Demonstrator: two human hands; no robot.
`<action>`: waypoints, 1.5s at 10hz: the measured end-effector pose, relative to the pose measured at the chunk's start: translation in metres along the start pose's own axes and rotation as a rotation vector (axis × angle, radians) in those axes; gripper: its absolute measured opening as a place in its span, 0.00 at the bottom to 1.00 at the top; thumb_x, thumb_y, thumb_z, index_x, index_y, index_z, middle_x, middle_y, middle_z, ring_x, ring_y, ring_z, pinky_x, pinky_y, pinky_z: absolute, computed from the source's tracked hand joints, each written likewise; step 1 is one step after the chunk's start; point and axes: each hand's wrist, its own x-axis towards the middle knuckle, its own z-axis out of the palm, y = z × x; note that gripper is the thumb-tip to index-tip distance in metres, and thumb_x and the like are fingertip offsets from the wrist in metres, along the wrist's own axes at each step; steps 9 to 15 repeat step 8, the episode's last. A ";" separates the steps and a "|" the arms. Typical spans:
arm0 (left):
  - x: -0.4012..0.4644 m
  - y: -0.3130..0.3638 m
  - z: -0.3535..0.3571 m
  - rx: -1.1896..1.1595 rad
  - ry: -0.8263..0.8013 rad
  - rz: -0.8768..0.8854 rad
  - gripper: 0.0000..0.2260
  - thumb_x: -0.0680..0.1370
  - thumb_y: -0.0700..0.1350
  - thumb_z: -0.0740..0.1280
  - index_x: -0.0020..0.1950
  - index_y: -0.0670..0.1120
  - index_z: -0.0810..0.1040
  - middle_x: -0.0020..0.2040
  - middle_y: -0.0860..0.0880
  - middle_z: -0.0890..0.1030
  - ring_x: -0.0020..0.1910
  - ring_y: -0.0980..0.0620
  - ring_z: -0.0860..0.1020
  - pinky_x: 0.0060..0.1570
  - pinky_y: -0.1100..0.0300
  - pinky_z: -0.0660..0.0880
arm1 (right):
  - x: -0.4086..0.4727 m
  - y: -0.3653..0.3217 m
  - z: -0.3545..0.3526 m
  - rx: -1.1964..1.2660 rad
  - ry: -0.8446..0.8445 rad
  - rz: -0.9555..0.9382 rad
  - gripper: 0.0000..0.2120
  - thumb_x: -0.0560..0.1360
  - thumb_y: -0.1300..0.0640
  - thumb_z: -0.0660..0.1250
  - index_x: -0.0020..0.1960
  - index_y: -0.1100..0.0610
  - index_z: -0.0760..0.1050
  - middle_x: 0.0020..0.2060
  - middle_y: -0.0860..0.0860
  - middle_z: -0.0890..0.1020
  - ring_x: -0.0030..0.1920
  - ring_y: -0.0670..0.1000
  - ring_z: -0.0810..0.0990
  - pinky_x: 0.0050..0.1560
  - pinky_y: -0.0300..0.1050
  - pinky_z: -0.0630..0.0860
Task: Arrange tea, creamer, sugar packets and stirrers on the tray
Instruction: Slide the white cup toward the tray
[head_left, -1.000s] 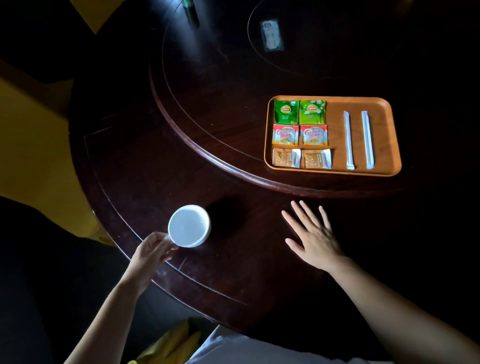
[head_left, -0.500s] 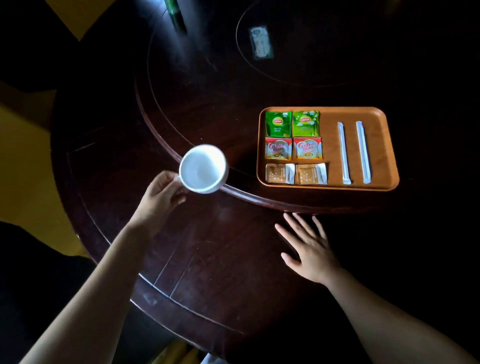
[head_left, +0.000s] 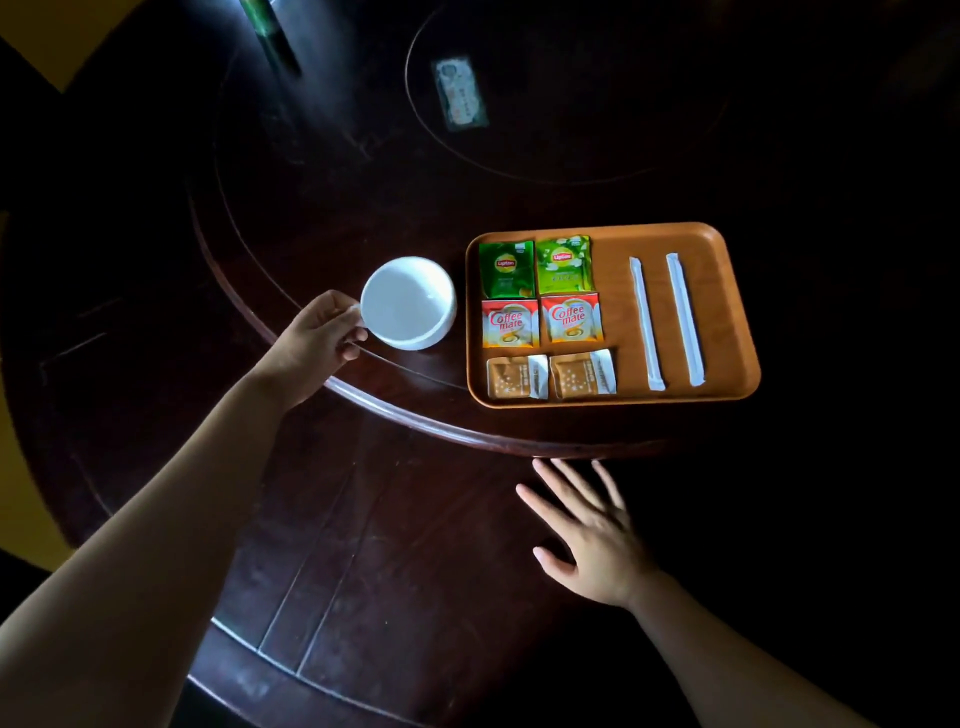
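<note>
Left hand (head_left: 317, 345) grips white cup (head_left: 408, 303) by handle, cup just left of tray (head_left: 727, 312), mouth up, on raised turntable (head_left: 363, 171); contact with surface unclear. Right hand (head_left: 592, 535) spread flat on table (head_left: 389, 545), fingers splayed, holding nothing, near turntable rim. Orange tray on turntable. Inside, left block in three rows: two green tea bags (head_left: 506, 269) far row, two creamers (head_left: 510, 323) middle, two sugars (head_left: 517, 378) near row. Right of them, two wrapped stirrers (head_left: 647, 323) lie parallel, apart.
</note>
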 end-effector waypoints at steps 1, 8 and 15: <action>0.008 -0.003 -0.001 0.043 -0.001 -0.019 0.13 0.79 0.36 0.57 0.37 0.48 0.72 0.35 0.49 0.72 0.31 0.61 0.72 0.29 0.69 0.66 | 0.000 0.000 -0.001 -0.002 -0.007 0.003 0.34 0.68 0.39 0.61 0.72 0.42 0.57 0.74 0.49 0.61 0.75 0.49 0.55 0.72 0.59 0.51; 0.007 -0.021 0.010 0.116 0.184 -0.006 0.10 0.78 0.45 0.61 0.58 0.44 0.74 0.47 0.47 0.80 0.42 0.55 0.78 0.34 0.63 0.69 | 0.001 -0.002 -0.003 -0.027 0.007 -0.017 0.33 0.69 0.39 0.60 0.72 0.42 0.56 0.74 0.50 0.61 0.75 0.50 0.55 0.72 0.60 0.49; 0.007 -0.021 0.010 0.116 0.184 -0.006 0.10 0.78 0.45 0.61 0.58 0.44 0.74 0.47 0.47 0.80 0.42 0.55 0.78 0.34 0.63 0.69 | 0.001 -0.002 -0.003 -0.027 0.007 -0.017 0.33 0.69 0.39 0.60 0.72 0.42 0.56 0.74 0.50 0.61 0.75 0.50 0.55 0.72 0.60 0.49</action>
